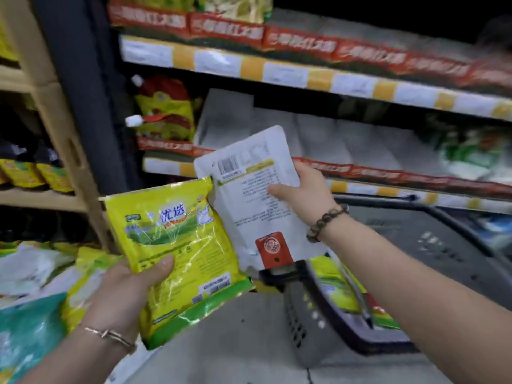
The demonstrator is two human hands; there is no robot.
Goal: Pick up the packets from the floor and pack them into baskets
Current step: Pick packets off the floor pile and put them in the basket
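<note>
My left hand point(126, 286) grips a yellow-green packet point(177, 245) by its lower left edge, thumb on the front. My right hand point(302, 192) holds a white pouch point(249, 195) with a barcode and a red seal, fingers curled round its right edge. Both packets are held up in front of me, the yellow one overlapping the pouch's left side. Below the pouch stands a dark grey basket point(310, 322) with a black handle; a yellow-green packet point(340, 289) lies inside it.
Store shelves point(277, 70) with price strips and more packets run across the back. A wooden rack point(55, 112) stands at the left. Several loose packets point(41, 273) lie heaped at the lower left. Grey floor point(221, 342) shows below.
</note>
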